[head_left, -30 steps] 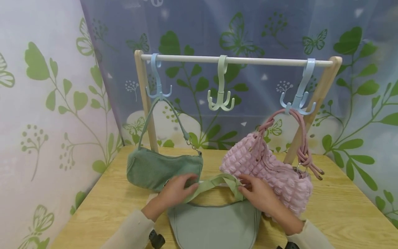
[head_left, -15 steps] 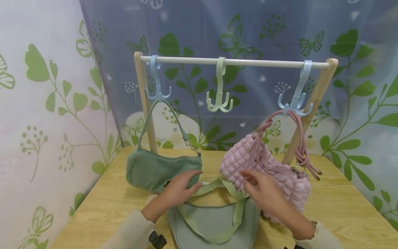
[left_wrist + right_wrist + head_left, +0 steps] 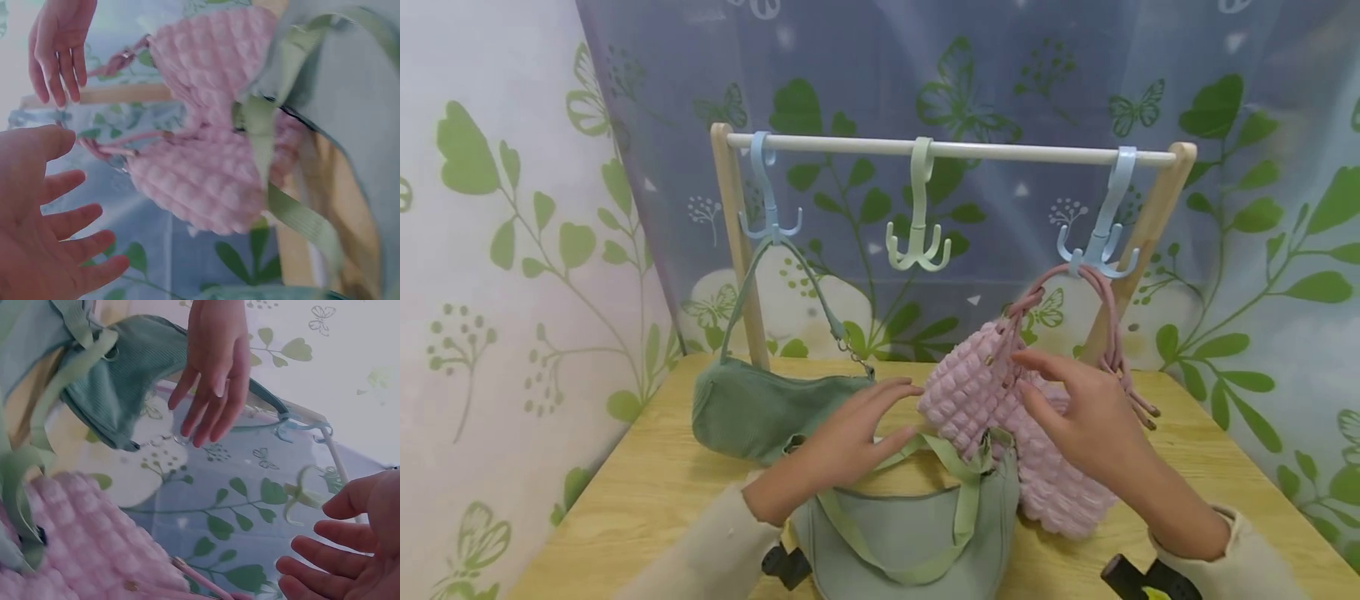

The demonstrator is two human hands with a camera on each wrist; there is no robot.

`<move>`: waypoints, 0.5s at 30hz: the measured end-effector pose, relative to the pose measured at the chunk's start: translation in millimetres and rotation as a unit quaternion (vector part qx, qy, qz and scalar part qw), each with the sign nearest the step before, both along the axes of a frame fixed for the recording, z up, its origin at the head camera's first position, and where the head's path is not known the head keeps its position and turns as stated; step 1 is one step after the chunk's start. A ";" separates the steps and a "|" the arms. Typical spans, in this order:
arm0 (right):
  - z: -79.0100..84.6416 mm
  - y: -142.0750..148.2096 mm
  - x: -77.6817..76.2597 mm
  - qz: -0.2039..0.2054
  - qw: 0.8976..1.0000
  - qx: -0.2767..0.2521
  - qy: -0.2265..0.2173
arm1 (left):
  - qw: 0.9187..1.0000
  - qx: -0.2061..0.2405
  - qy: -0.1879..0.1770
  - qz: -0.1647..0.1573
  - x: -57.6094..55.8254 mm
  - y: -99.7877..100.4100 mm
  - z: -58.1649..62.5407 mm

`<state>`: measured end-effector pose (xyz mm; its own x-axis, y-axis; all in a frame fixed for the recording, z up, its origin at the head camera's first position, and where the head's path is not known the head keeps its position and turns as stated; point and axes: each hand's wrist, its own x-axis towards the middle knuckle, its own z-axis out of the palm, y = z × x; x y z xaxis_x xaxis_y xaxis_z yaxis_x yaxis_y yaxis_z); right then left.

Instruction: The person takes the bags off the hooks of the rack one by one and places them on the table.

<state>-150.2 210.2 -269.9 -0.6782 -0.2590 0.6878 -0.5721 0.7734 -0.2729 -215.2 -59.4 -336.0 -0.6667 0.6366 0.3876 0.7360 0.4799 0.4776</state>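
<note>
A pale green shoulder bag lies at the front of the table, its light green strap draped over its face. My left hand hovers above the bag's left side with fingers spread, holding nothing. Off to the right, my right hand is raised in front of the pink puffy bag, also empty with fingers apart. The pink bag's handle hangs on the right blue hook. A dark green corduroy bag hangs by its strap from the left blue hook, behind my left hand.
A rack with a white bar and wooden legs stands at the back of the wooden table. From the bar's middle hangs a light green hook with nothing on it. Leaf-patterned sheets close off the back and sides.
Both hands have let go of the light green strap, which has dropped onto the pale green bag. My right hand has risen to the right; my left has lifted slightly.
</note>
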 end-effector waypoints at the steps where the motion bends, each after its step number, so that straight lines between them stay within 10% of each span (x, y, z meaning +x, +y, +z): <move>1: 3.6 1.0 -0.2 -0.004 1.000 0.001 0.008 | 1.000 0.003 0.007 -0.006 -0.3 2.7 4.4; 15: 44.4 -0.3 -12.6 -0.031 0.995 0.040 0.081 | 0.997 0.018 0.066 -0.041 -13.5 31.5 63.0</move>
<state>-162.8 209.9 -225.5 -0.5765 -0.2786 0.7681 -0.5534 0.8248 -0.1163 -228.8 -27.9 -273.0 -0.5551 0.6707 0.4919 0.8293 0.4002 0.3901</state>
